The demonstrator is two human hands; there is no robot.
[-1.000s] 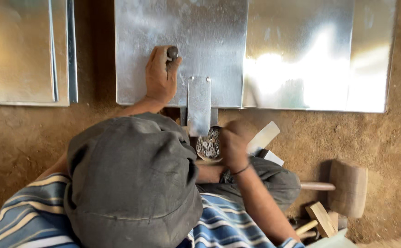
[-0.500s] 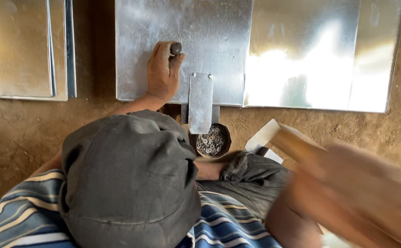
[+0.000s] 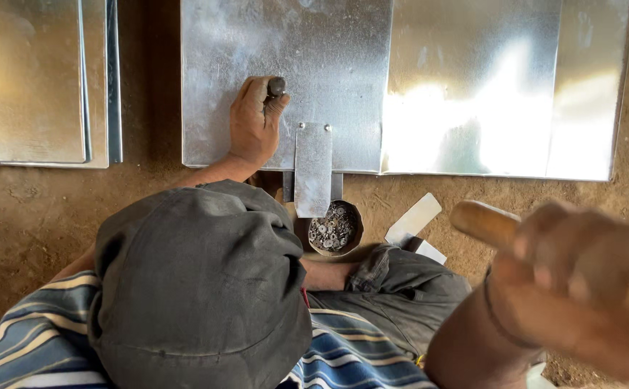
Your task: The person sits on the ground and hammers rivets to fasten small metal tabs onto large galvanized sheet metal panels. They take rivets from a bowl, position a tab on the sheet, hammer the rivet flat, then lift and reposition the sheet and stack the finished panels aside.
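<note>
A left hand (image 3: pixel 255 122) is seen in the upper centre of the frame, its fingers (image 3: pixel 246 94) closed around a short dark punch (image 3: pixel 276 86) that is held upright against a galvanised metal sheet (image 3: pixel 329 57) laid on the earthen floor (image 3: pixel 33 209). Just to the right of that hand, a narrow metal strap (image 3: pixel 313 169) is fixed to the sheet's lower edge by two small rivets and overhangs it downward. Directly below the strap, a small round tin of rivets (image 3: pixel 334 229) is set on the floor.

The right hand (image 3: pixel 581 288) is raised at the lower right of the frame, heavily blurred; its fingers are wrapped around a wooden handle (image 3: pixel 483 223), whose head cannot be made out. A second shiny sheet (image 3: pixel 501 86) is seen at the upper right, touching the first. Further sheets (image 3: pixel 33 79) are stacked at the upper left. A dark cap (image 3: pixel 199 288) and a striped shirt (image 3: pixel 33 338) fill the lower left.
</note>
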